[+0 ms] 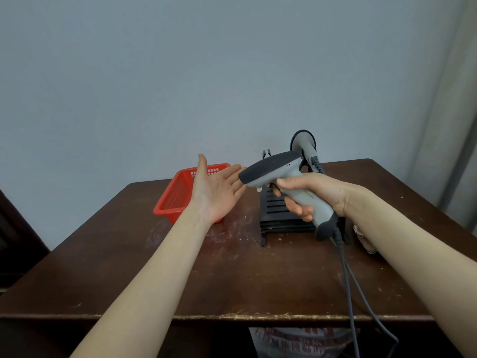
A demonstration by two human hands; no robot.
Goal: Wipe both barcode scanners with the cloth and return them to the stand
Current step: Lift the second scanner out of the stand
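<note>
**One scanner up in the right hand, left palm open beside its nose**

The right hand (307, 195) is wrapped firmly around the grey handle of a barcode scanner (286, 180), fingers curled under the trigger area, holding it in the air above the dark slatted stand (278, 215). The scanner's dark head points left, and there is the left hand (219, 188), palm up, fingers spread flat and holding nothing, its fingertips right at the scanner's nose (touching or just short, hard to call from here). The scanner's cable (348, 280) drops off the butt of the handle, over the table's front edge.

Behind the stand, the second scanner (304, 144) sits upright at the back, partly hidden by the held one, its coiled cord showing at the base. A red plastic basket (178, 195) stands to the left of the stand, the left wrist crossing in front of its near corner. On the right, a bit of patterned cloth (361, 240) peeks out from under the right forearm, mostly covered. All of it rests on a scuffed dark wooden table (232, 275).
</note>
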